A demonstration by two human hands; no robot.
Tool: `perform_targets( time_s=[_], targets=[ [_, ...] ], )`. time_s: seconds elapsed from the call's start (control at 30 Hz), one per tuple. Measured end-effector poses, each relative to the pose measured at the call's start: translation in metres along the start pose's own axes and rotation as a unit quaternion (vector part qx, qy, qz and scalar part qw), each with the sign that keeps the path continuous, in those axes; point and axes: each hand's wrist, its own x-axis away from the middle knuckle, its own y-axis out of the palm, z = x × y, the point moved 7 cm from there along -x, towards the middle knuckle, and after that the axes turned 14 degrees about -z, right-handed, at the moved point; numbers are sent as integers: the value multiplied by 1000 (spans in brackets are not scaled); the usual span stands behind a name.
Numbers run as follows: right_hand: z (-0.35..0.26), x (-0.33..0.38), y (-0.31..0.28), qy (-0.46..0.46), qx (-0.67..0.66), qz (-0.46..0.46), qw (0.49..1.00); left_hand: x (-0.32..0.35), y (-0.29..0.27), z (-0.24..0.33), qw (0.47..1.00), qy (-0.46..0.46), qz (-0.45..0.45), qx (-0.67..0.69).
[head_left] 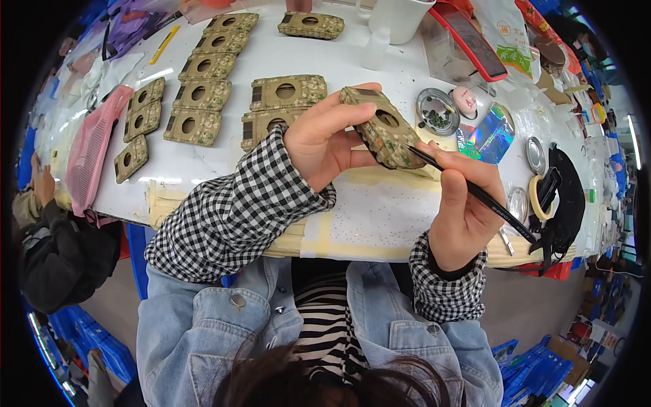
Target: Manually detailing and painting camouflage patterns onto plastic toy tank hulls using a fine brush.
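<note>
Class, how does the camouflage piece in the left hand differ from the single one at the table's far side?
The held piece tilts in the left hand; the far piece lies on the table. A black tool has its tip at the held piece, but none is at the far piece. Both share a camouflage pattern and a round opening.

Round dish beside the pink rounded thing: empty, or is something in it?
Not empty: small dark green pieces lie inside the round dish.

Workshop: camouflage cases [211, 96] in rows on white worktable [346, 64].
</note>
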Motion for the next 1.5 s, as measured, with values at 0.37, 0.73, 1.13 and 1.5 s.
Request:
perform_targets(
  time_s=[0.37, 0.73, 1.13, 1.5],
  targets=[
    [0, -1, 2, 2, -3, -1, 1000, 0, -1, 0, 1000, -1, 1, 3],
    [0, -1, 3, 0, 4, -8, 1000, 0, -1, 0, 1000, -1, -1, 8],
    [0, 0, 2, 0, 8, -8, 1000, 0, -2, -1, 1000, 1, -5, 9],
    [2, 1, 2, 5, 1, -7, 1000, 0, -1, 0, 1000, 4, -3, 7]
  ],
)
